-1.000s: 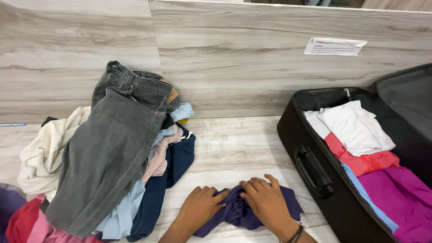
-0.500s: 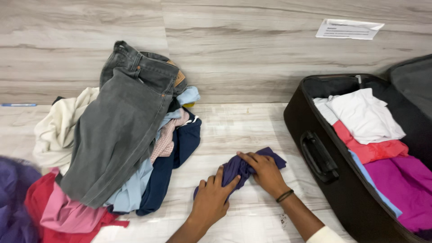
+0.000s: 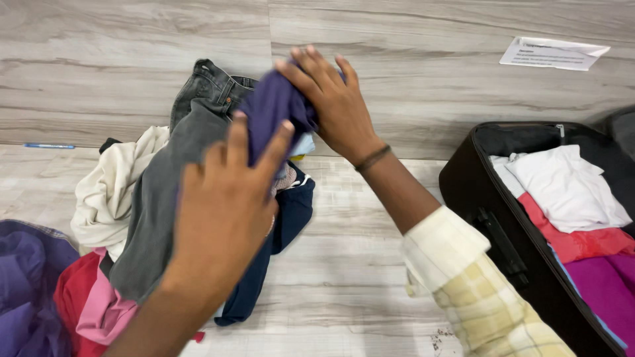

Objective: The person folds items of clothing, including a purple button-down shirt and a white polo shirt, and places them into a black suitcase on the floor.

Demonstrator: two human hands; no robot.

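Both hands are raised close to the camera, holding a rolled dark purple garment (image 3: 272, 109) between them. My left hand (image 3: 221, 211) grips its lower end, fingers spread up over the cloth. My right hand (image 3: 334, 102) clasps the upper end; a dark bracelet sits on the wrist and a pale checked sleeve covers the forearm. Behind the hands lies a pile of clothes with grey jeans (image 3: 169, 192) on top.
The pile also holds a cream garment (image 3: 109, 192), navy cloth (image 3: 281, 231), red and pink items (image 3: 83, 304) and a purple one (image 3: 26, 277). An open black suitcase (image 3: 493, 218) at right contains white, red, blue and magenta clothes. A paper sheet (image 3: 552, 53) hangs on the wood-pattern wall.
The purple garment was being rolled on the floor; both hands have now lifted it up towards the camera, in front of the clothes pile.
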